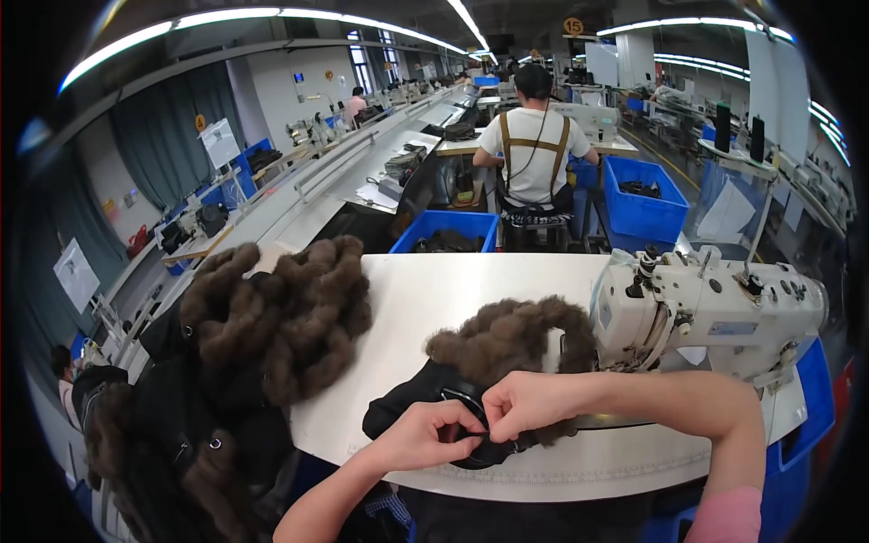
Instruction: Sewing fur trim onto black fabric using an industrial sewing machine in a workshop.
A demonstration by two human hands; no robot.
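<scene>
A black fabric piece with thick brown fur trim lies on the white sewing table. My left hand pinches thumb to fingertips at the near edge of the black fabric. My right hand is closed in a pinch at the same spot, its fingertips almost touching the left ones. A dark glossy strip shows just above the fingertips; its kind is unclear. The fur loops round to the right, close to the head of the white sewing machine.
A heap of brown fur-trimmed black pieces covers the table's left side and hangs over its edge. Blue bins stand beyond the table. Ahead, a co-worker sits facing away. Thread cones rise behind the machine at right.
</scene>
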